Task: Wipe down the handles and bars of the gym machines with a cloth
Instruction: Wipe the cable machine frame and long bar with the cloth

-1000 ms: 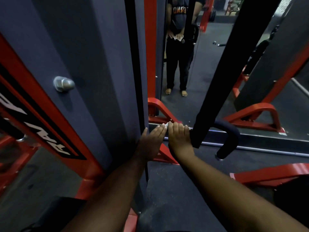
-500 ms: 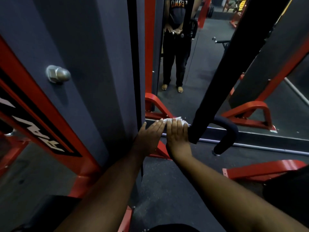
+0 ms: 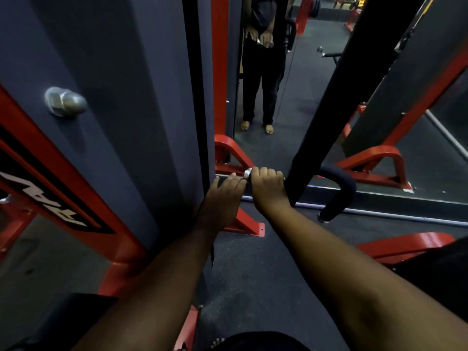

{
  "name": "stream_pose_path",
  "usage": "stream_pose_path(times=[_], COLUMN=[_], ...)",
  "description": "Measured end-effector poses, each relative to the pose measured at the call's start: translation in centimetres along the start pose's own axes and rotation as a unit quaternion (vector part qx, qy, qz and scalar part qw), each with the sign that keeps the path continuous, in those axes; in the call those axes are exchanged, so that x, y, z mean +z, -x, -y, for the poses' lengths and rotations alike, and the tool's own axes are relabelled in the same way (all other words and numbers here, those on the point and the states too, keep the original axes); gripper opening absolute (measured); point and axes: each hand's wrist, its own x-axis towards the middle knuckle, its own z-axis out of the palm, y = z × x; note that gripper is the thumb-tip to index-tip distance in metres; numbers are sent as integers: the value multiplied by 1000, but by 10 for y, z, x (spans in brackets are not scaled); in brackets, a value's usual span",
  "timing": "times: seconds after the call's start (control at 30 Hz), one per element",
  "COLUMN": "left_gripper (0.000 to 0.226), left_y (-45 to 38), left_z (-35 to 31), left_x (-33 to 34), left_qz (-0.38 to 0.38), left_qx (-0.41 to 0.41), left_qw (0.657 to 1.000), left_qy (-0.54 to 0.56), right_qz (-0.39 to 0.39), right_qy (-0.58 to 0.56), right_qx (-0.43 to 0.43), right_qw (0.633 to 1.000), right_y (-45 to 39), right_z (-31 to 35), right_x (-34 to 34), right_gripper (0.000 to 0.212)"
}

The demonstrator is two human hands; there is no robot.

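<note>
The right hand (image 3: 268, 188) has its fingers curled over the left arm of a dark handle (image 3: 339, 183), and a scrap of pale cloth (image 3: 247, 172) pokes out at the index-finger side, so the cloth appears to be wrapped round the bar under the palm. The left hand (image 3: 225, 196) lies just beside it on the left, fingertips touching the cloth's edge; its fingers look fairly straight and laid on the bar's end rather than wrapped round it, though the dim light makes this hard to be sure of.

The handle hangs from a black strap (image 3: 342, 97) that runs up and to the right; its right arm curves down, padded and bare of any cloth. Left of the hands stands a grey post (image 3: 114, 110) with a domed bolt (image 3: 66, 102). Beyond is a mirror (image 3: 304, 110) with red frames on a dark floor.

The step in hand seems to be wiping the handle's left grip. Next, probably, the cloth must pass the strap and be rubbed along the curved right grip, the left hand steadying the swinging handle.
</note>
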Motion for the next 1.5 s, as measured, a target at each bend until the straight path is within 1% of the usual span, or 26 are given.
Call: stream_pose_path(times=[0.1,0.17,0.2,0.23,0.3,0.37,0.43,0.5,0.57,0.6,0.63,0.67,0.7,0.73,0.8,0.83,0.87,0.9,0.97,1.07,1.1,1.2,1.33,1.43,1.47,1.5], left_gripper=[65,65,65,65,68,70,70,69,69,69,68,68,67,67,69,70,71,72,72,70,70,68,69,69,68,67], left_y=[1,4,6,8,9,9,8,7,8,10,10,9,9,9,8,8,9,10,12,10,11,13,12,12,11,8], left_z=[4,6,7,8,8,4,-1,-3,-3,-2,-1,-1,0,-1,-5,-7,-9,-9,-8,-7,-7,-7,-6,-2,-1,1], left_x=[-3,1,4,6,8,5,2,-1,-1,0,0,1,1,2,-2,-6,-8,-11,-12,-8,-6,-6,-5,-1,0,0], left_qz=[-8,0,10,23,28,27,23,17,16,17,24,27,31,35,39,33,28,28,27,34,33,26,34,31,31,32], left_qx=[-8,-7,-6,-8,-10,-17,-22,-26,-26,-28,-30,-30,-29,-30,-37,-41,-41,-40,-40,-46,-45,-35,-34,-37,-39,-40], left_qw=[1000,1000,1000,1000,1000,999,999,999,999,999,999,999,999,999,999,999,999,999,999,998,998,999,999,998,998,998], left_qy=[-22,-24,-18,-13,-9,-4,0,-14,-15,-14,-17,-22,-23,-20,-7,0,8,15,22,16,15,5,-15,-29,-28,-24], right_qz=[-62,-79,-63,-60,-42,73,127,114,54,27,31,13,16,41,75,117,156,147,168,109,110,63,-7,5,15,32], right_qy=[1,-17,-14,1,-4,-59,-79,-75,-14,27,43,65,79,78,82,48,18,12,20,8,33,72,69,49,17,-44], right_qx=[-52,-71,-65,-54,-2,14,17,18,8,-3,-19,-30,-36,-35,-1,8,0,-25,-29,-27,-26,-83,-189,-268,-286,-285], right_qw=[997,994,996,997,999,995,989,991,998,999,998,997,996,996,994,992,988,989,985,994,993,992,979,962,958,957], right_y=[16,33,38,36,17,-2,-13,-10,10,24,37,46,50,49,33,19,8,1,-3,21,31,50,65,82,92,103], right_z=[-2,0,3,7,13,11,8,11,14,15,14,12,12,14,18,16,13,11,12,17,14,4,-11,-29,-35,-39], right_x=[17,21,21,20,-4,-31,-35,-28,-16,-5,5,7,7,-2,-26,-45,-58,-61,-65,-60,-50,-23,-24,-17,-15,-13], right_gripper=[46,54,55,51,32,26,24,23,25,32,44,53,57,54,31,20,19,25,31,33,37,51,49,52,53,55])
